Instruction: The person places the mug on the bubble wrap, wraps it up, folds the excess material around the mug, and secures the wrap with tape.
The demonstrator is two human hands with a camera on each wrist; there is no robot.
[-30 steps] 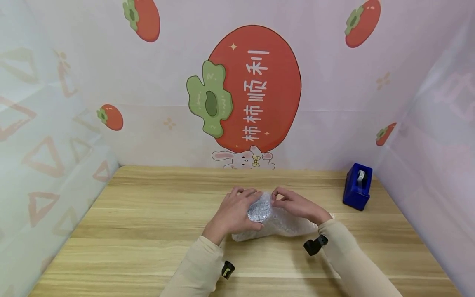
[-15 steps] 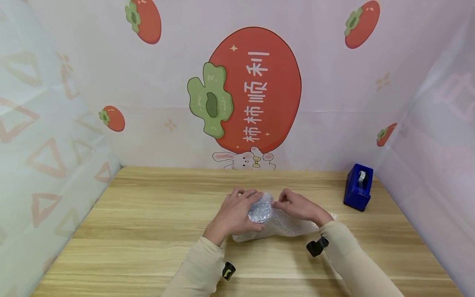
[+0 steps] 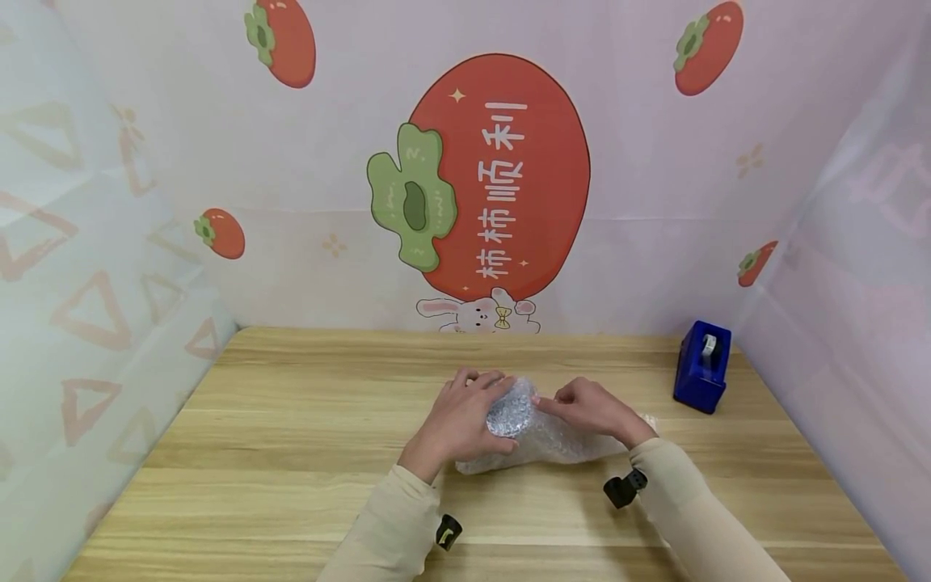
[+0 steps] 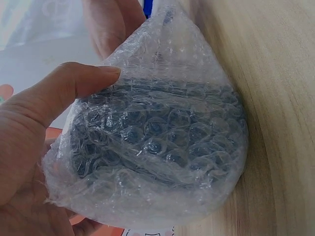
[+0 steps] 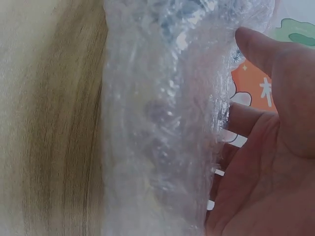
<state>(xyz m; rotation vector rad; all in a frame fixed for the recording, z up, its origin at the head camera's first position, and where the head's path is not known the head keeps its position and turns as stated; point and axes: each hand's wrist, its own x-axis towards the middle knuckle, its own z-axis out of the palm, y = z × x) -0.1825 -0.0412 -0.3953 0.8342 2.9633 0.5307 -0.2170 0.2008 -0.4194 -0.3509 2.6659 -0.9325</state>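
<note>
Bundle (image 3: pixel 560 443): bubble wrap round something dark (contents unclear), lying on table (image 3: pixel 291 461) near the middle, its long tail running right under the right hand.
Left hand (image 3: pixel 460 416): grasping the bundle's left end, thumb on the near side, fingers on the far side.
Right hand (image 3: pixel 591 406): thumb against the wrap just beside the bundle's silvery end, fingers bent at the far side; can't tell whether it grips the film.
Dispenser (image 3: pixel 701 368): blue, tape roll in it, back right of table, apart from both hands.
Backdrop (image 3: pixel 298 162): pale, red fruit print.
</note>
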